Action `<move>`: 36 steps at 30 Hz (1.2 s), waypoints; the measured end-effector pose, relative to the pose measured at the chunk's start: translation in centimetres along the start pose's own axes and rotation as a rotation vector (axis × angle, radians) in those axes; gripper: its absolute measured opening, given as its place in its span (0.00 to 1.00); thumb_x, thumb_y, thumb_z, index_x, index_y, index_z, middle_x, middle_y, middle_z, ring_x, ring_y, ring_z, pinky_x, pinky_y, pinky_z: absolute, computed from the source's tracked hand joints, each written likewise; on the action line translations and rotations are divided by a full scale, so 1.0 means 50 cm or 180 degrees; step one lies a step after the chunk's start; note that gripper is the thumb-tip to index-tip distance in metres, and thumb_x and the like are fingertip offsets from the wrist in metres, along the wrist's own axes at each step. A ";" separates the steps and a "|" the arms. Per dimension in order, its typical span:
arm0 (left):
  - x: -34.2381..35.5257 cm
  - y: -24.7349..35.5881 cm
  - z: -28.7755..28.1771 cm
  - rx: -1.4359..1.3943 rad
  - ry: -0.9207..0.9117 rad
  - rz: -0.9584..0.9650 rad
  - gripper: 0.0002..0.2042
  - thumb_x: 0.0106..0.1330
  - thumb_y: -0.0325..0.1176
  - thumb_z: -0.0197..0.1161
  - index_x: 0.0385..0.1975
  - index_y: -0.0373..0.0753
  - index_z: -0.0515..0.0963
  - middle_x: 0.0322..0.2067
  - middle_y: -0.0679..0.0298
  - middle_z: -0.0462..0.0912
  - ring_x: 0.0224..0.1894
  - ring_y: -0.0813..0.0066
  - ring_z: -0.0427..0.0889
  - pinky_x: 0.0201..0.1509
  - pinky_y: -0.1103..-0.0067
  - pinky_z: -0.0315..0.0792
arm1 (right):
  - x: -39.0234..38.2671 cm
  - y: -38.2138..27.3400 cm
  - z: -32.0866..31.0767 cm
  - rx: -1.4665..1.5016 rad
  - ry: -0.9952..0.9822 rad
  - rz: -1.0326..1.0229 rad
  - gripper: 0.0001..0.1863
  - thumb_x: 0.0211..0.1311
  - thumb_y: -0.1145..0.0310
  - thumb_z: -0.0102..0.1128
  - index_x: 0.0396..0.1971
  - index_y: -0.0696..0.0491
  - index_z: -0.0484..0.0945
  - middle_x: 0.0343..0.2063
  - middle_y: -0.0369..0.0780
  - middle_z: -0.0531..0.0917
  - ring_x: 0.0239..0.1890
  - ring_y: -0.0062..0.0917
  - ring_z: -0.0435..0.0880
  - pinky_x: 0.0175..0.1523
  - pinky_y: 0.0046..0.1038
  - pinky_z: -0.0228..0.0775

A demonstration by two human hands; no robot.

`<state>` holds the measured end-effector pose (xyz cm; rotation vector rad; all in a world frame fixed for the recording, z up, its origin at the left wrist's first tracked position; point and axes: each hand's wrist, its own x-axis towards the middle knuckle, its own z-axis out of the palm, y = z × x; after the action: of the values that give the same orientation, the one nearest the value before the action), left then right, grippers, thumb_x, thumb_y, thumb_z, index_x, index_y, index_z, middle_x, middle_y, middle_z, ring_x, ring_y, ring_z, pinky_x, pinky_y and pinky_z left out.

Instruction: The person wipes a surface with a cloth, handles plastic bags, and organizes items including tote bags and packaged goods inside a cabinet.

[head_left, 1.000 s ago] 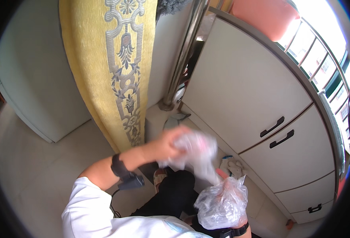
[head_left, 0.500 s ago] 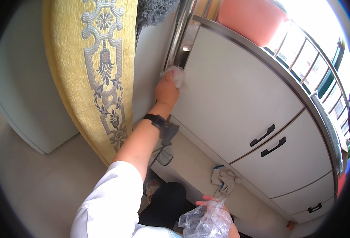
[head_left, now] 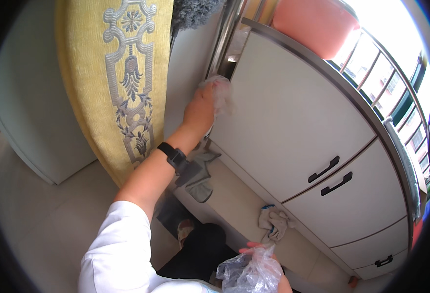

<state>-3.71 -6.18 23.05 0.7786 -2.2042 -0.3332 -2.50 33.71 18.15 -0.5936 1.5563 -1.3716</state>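
My left hand [head_left: 204,105] is raised at the gap between the white cabinet [head_left: 288,117] and a steel pipe [head_left: 222,41], gripping a crumpled, thin translucent bag [head_left: 220,95] with pink in it. Low at the bottom, my right hand [head_left: 259,250] holds a bunched clear plastic bag [head_left: 249,271], which covers much of that hand; some fingertips stick out. Beside the cabinet's foot lie pale work gloves [head_left: 273,222], and a grey-green cloth [head_left: 199,184] lies under my left forearm.
A yellow patterned curtain [head_left: 83,83] hangs at the left, before a white appliance [head_left: 34,122]. A grey fluffy duster [head_left: 195,14] stands beside it. A pink bin [head_left: 312,27] sits on the cabinet top, by a railed window [head_left: 385,78]. My bent leg [head_left: 200,244] is below.
My left hand has risen from low in the middle to the gap by the pipe, still with the bag. My right hand and its bag have dropped lower in view.
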 end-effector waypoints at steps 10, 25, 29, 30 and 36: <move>-0.001 -0.003 0.136 -0.1361 0.0849 0.0683 0.36 0.64 0.41 0.54 0.63 0.31 0.42 0.60 0.42 0.57 0.61 0.48 0.59 0.61 0.69 0.59 | -0.012 0.005 -0.004 -0.0372 0.0104 -0.0186 0.20 0.57 0.69 0.57 0.49 0.57 0.68 0.44 0.42 0.76 0.47 0.24 0.72 0.54 0.26 0.62; -0.008 0.018 0.104 -0.1508 0.0430 0.0228 0.39 0.62 0.52 0.52 0.64 0.33 0.44 0.62 0.41 0.49 0.64 0.49 0.51 0.65 0.66 0.51 | -0.025 -0.004 0.029 -0.0430 0.0360 -0.0272 0.21 0.57 0.63 0.58 0.48 0.56 0.69 0.44 0.44 0.75 0.51 0.26 0.70 0.59 0.28 0.57; 0.027 0.019 0.109 -0.1843 0.0610 0.0428 0.39 0.64 0.51 0.50 0.63 0.27 0.42 0.64 0.42 0.46 0.67 0.52 0.45 0.68 0.69 0.42 | -0.020 -0.003 0.030 -0.0345 0.0391 -0.0249 0.21 0.58 0.63 0.58 0.49 0.57 0.69 0.44 0.44 0.76 0.49 0.26 0.70 0.57 0.28 0.58; 0.042 0.009 0.110 -0.1829 0.0613 0.0423 0.39 0.64 0.51 0.50 0.63 0.27 0.42 0.64 0.42 0.46 0.67 0.52 0.45 0.68 0.69 0.42 | -0.022 -0.003 0.028 -0.0328 0.0403 -0.0229 0.21 0.58 0.63 0.57 0.49 0.57 0.69 0.44 0.44 0.76 0.49 0.26 0.70 0.57 0.28 0.58; 0.093 0.022 0.034 -0.2447 -0.0387 -0.0110 0.34 0.64 0.53 0.48 0.61 0.29 0.54 0.62 0.43 0.51 0.67 0.52 0.48 0.67 0.69 0.47 | -0.033 -0.001 0.006 -0.0252 0.0575 -0.0097 0.21 0.58 0.62 0.57 0.49 0.57 0.69 0.43 0.44 0.76 0.47 0.26 0.71 0.54 0.28 0.60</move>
<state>-7.88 -8.23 25.08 0.3683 -1.9293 -1.1788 -1.54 34.92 18.74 -0.5554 1.7591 -1.4239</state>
